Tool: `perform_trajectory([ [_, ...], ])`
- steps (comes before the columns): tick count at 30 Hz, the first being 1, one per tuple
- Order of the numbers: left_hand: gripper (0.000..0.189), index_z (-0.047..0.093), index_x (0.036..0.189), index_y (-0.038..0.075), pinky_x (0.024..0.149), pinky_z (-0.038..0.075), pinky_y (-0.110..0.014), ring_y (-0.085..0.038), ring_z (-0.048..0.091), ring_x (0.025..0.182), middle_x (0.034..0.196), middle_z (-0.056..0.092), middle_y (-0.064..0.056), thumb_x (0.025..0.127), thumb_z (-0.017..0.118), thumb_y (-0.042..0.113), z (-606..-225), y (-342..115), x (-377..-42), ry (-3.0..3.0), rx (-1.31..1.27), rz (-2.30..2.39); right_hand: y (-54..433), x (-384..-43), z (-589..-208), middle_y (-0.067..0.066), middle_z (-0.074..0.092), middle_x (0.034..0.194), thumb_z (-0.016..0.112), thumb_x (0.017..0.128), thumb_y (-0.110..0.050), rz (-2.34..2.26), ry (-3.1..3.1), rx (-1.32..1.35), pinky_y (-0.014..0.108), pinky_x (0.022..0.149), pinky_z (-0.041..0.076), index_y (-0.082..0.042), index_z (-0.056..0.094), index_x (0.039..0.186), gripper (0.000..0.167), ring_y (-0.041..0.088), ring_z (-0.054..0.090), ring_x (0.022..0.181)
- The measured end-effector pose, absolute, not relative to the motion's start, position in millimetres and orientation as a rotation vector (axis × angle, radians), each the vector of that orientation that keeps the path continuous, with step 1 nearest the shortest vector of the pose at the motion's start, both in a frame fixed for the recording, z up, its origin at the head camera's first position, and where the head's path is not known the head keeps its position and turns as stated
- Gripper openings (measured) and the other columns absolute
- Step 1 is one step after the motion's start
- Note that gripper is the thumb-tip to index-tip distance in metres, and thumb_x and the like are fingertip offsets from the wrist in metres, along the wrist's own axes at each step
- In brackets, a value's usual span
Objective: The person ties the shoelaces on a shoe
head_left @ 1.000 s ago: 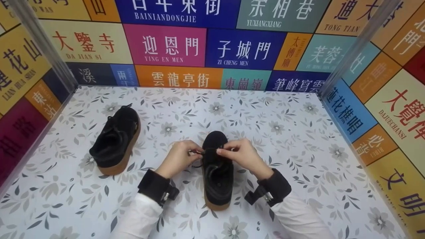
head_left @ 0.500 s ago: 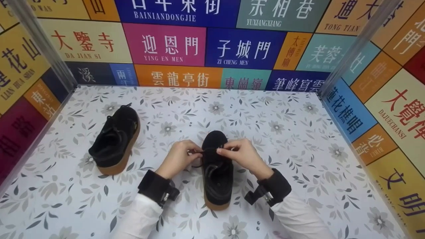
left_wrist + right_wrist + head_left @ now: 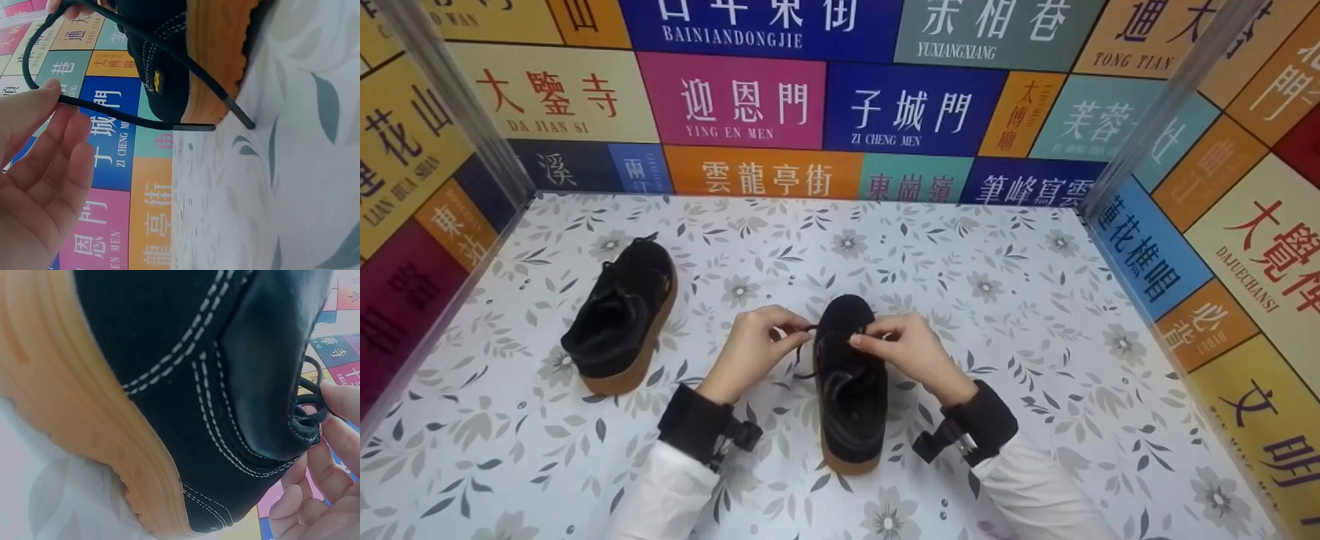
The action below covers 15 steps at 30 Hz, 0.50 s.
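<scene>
A black shoe (image 3: 851, 442) with a tan gum sole stands at the middle of the table, toe pointing away. At its left side my left hand (image 3: 761, 349) pinches a black shoelace (image 3: 112, 114) between thumb and forefinger. Two lace ends with dark tips hang beside the sole in the left wrist view. Over the right of the lacing, my right hand (image 3: 911, 345) pinches a loop of the lace (image 3: 309, 385) by the shoe's tongue. The matching black shoe (image 3: 596, 360), its lace tied, stands to the left, angled to the right.
White floral paper covers the tabletop (image 3: 997, 247). Upright panels with coloured name blocks enclose the back (image 3: 742, 105) and both sides, with clear corner posts (image 3: 1155, 112). Each wrist wears a black strap (image 3: 982, 420) with a small camera.
My left hand has shifted a little to the left, away from the shoe, drawing the lace out sideways. My right hand and both shoes keep their places.
</scene>
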State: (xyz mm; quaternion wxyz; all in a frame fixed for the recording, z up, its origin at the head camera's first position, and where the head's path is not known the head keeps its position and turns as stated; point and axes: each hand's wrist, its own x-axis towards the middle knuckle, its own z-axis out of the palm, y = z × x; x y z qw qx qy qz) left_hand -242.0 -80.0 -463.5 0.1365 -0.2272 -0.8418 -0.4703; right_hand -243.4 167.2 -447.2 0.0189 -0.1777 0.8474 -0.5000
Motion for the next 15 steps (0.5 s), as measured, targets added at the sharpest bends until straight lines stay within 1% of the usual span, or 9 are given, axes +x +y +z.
perform_trajectory([
  [5, 0.010, 0.078, 0.094, 0.006, 0.069, 0.058, -0.024, -0.019, 0.071, 0.080, 0.091, 0.078, -0.005, 0.084, 0.080, 0.006, -461, -74, -241, -2.373, -0.655, -1.449, 167, -243, -446, -0.001, 0.068, 0.075, 0.077, 0.088, -0.018, -1.537, 2.631, -0.570, 0.017, 0.055, 0.041, -0.004, 0.078, 0.082, 0.016, 0.002, 0.051, 0.058],
  [10, 0.013, 0.078, 0.097, 0.003, 0.071, 0.059, -0.024, -0.019, 0.072, 0.082, 0.095, 0.078, -0.006, 0.085, 0.079, 0.006, -458, -66, -239, -2.333, -0.665, -1.541, 167, -243, -446, 0.001, 0.071, 0.076, 0.076, 0.089, -0.019, -1.540, 2.610, -0.549, 0.017, 0.054, 0.043, -0.004, 0.079, 0.084, 0.017, 0.002, 0.053, 0.057],
  [15, 0.012, 0.079, 0.097, 0.005, 0.071, 0.059, -0.024, -0.020, 0.072, 0.082, 0.095, 0.078, -0.007, 0.085, 0.080, 0.009, -454, -58, -237, -2.336, -0.680, -1.559, 167, -243, -447, 0.003, 0.072, 0.077, 0.076, 0.088, -0.019, -1.527, 2.628, -0.558, 0.017, 0.054, 0.042, -0.004, 0.079, 0.083, 0.017, 0.002, 0.053, 0.057],
])
